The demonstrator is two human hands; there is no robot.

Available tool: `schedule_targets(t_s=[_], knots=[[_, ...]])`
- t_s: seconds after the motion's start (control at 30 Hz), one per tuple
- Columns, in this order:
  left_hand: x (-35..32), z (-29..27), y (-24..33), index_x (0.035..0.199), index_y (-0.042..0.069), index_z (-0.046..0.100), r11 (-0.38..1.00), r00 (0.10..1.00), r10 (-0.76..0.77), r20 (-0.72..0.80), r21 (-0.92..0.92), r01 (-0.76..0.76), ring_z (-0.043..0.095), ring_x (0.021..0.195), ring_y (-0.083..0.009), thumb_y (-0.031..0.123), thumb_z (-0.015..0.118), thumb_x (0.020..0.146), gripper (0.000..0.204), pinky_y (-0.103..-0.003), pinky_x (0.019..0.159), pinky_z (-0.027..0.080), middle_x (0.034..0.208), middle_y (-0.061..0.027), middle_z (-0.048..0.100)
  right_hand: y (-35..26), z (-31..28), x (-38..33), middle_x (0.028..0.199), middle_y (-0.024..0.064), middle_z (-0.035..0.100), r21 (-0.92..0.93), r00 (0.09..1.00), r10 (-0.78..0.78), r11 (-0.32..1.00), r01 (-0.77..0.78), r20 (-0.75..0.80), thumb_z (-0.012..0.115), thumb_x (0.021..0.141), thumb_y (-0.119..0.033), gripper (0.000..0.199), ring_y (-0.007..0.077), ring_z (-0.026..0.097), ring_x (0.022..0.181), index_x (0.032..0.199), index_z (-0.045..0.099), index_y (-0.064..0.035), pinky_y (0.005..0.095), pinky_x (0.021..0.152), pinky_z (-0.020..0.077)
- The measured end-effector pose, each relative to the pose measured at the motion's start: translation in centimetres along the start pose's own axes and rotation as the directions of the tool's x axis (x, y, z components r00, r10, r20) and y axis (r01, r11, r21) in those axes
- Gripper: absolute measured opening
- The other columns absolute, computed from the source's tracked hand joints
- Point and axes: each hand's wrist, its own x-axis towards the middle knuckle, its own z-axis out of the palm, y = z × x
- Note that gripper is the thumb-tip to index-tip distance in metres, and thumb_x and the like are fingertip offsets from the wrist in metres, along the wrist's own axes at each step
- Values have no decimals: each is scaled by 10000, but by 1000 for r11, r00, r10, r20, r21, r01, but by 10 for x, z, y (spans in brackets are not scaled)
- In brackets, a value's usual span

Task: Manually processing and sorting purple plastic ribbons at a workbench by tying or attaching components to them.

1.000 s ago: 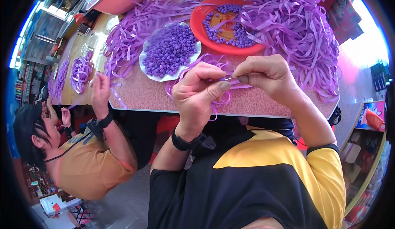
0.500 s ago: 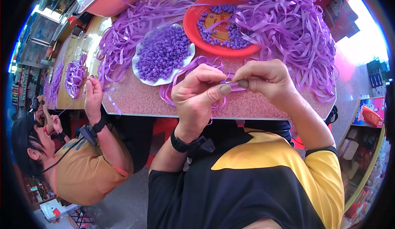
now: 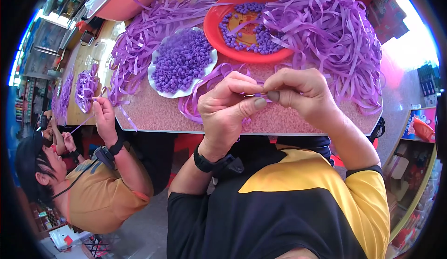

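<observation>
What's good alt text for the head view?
Left hand and right hand are close together, fingertips facing, over a pink table; what they hold is too small to tell. Beyond lie purple beads in a white dish and on a red plate, beside heaped purple ribbon. A co-worker is at left.

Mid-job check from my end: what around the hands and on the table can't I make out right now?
Head view: exactly what the left hand and right hand pinch; the hands hide it.
Head view: the red plate's upper right; the ribbon heap covers it.
Head view: the pink basin's far side; cut off by the top edge.
</observation>
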Motion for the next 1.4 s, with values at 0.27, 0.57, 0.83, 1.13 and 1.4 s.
schedule_targets(t_s=[0.27, 0.57, 0.83, 1.13, 1.4], knots=[[4, -10, 26, 928, 5, 716, 741, 994, 95, 53, 663, -106, 589, 743, -91, -63, 736, 794, 151, -242, 641, 474, 863, -17, 626, 4, -1, -3, 790, 1, 622, -14, 982, -124, 992, 124, -142, 663, 890, 21, 106, 52, 565, 729, 992, 688, 10, 211, 664, 451], [37, -105, 58, 887, 36, 723, -172, 979, 172, 106, 982, -76, 608, 924, -288, 41, 763, 708, 183, -401, 768, 505, 893, -99, 640, -6, -6, -6, 785, 17, 645, -91, 970, -164, 985, 149, -181, 665, 874, 54, 105, 64, 576, 718, 966, 686, 6, 209, 657, 451], [48, -110, 44, 871, 50, 718, -247, 994, 94, 64, 968, -39, 612, 938, -315, 58, 766, 693, 185, -430, 808, 503, 890, -105, 643, -3, -6, -6, 816, 64, 676, -100, 970, -176, 982, 161, -166, 672, 855, 64, 117, 124, 635, 720, 956, 679, 7, 244, 670, 487], [48, -99, 48, 891, 12, 718, 292, 965, 242, -102, 956, 28, 597, 628, -160, -7, 759, 774, 125, -312, 597, 491, 790, -51, 677, -1, -8, -5, 816, 87, 675, -124, 964, -200, 976, 180, -174, 663, 846, 65, 122, 158, 645, 709, 955, 668, 12, 259, 663, 496], [34, -57, 56, 1003, -91, 670, 926, 947, -91, -309, 325, 194, 587, 607, -116, -7, 666, 883, 147, -219, 534, 445, 808, -101, 668, 4, -7, -3, 804, 93, 677, -158, 966, -185, 975, 157, -182, 628, 868, 62, 105, 150, 668, 745, 962, 661, 27, 250, 692, 507]])
